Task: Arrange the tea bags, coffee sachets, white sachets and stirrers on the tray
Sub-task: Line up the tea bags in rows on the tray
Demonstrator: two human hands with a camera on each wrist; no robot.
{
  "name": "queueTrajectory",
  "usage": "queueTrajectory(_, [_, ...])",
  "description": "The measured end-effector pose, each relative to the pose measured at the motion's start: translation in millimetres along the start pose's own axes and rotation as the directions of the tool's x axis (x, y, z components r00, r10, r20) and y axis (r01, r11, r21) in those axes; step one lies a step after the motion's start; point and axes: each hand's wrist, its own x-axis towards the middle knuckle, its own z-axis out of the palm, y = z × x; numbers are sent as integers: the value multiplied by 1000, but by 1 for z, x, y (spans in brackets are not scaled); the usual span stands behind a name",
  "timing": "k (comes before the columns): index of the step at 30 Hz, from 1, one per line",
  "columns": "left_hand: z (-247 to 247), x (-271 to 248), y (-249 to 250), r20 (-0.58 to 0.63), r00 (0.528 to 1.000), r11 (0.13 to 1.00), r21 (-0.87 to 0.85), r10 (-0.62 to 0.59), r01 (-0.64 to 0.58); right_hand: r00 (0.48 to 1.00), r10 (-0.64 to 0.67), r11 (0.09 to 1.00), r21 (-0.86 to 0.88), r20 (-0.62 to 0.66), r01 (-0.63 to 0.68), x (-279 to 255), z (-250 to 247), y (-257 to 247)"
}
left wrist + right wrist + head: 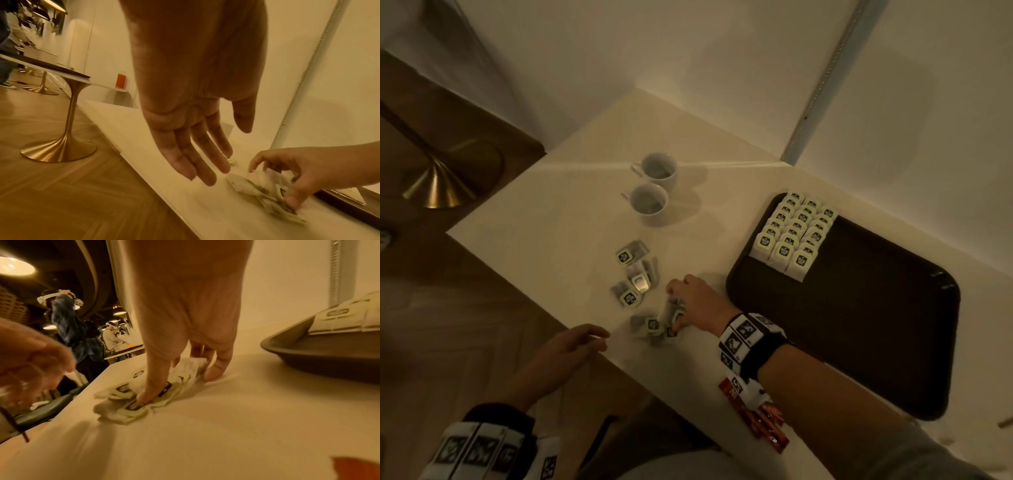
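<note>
Right hand (690, 301) pinched small white paper tea bags (669, 320) beside the dark brown plastic tray (859, 329), left hand (566, 349) loose, fingers spread, empty

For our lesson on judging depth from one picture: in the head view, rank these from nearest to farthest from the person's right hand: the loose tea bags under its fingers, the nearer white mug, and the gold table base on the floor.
1. Loose tea bags: touching the right hand, at the table's near edge.
2. Nearer white mug: farther back on the table.
3. Gold table base: far left, on the floor.
</note>
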Motion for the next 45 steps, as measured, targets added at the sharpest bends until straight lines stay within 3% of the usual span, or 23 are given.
queueTrajectory(6, [-7, 1, 3, -3, 1000, 999, -22, 31, -31, 997, 74, 993, 98, -38, -70, 0, -8, 9])
queueTrajectory(12, [2, 23, 65, -8, 993, 973, -198, 121, -120, 972, 132, 872, 490, -194, -21, -28, -62, 3])
queueTrajectory(14, [8, 33, 99, -52, 984, 933, -313, 170, -178, 966, 118, 819, 572, -229, 36, -41, -89, -2])
queueTrajectory(17, [21, 48, 147, -27, 970, 782, -587, 240, -210, 962, 55, 781, 611, -269, 127, -60, -129, -11])
queueTrajectory(21, [37, 64, 208, 198, 914, 625, -777, 355, -75, 946, -30, 784, 579, -323, 223, -80, -174, -21])
queueTrajectory(24, [43, 73, 242, 294, 856, 500, -865, 425, 49, 908, -83, 850, 446, -412, 280, -88, -197, -17])
queueTrajectory(26, [45, 80, 257, 309, 833, 433, -896, 459, 94, 853, -112, 912, 288, -510, 292, -92, -208, -11])
queueTrajectory(29, [50, 88, 274, 333, 809, 413, -902, 484, 124, 744, -158, 959, 79, -650, 272, -99, -217, 0])
queueTrajectory(32, [57, 92, 286, 327, 808, 347, -924, 490, 163, 693, -142, 984, -26, -707, 175, -106, -217, 10])
queueTrajectory(38, [73, 99, 294, 299, 801, 240, -950, 518, 200, 727, -42, 999, -8, -686, 50, -114, -223, 23])
queueTrajectory(45, [86, 99, 300, 264, 806, 199, -963, 530, 184, 796, 21, 974, 192, -604, 121, -127, -240, 30])
